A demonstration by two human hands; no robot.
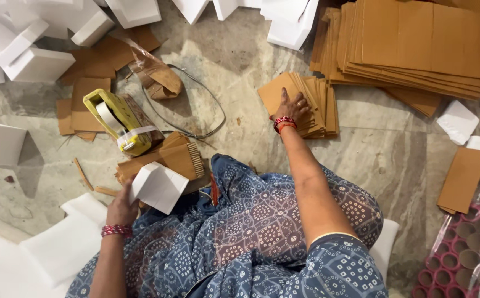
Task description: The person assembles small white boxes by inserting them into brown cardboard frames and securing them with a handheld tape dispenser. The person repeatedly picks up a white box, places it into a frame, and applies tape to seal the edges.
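Head view: left hand (121, 208) grips a white foam block (159, 186) above the lap, its long axis tilted from lower left to upper right. Right hand (291, 108) lies flat, fingers spread, on a small stack of cardboard sheets (312, 102) on the floor (240, 60). Yellow tape dispenser (119, 120) sits near the block.

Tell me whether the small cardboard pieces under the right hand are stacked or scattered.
Stacked: the right hand rests on a fanned pile.

Right arm outstretched, right hand (292, 106) flat with fingers (303, 102) spread; left hand (122, 207) drawn close, fingers curled.
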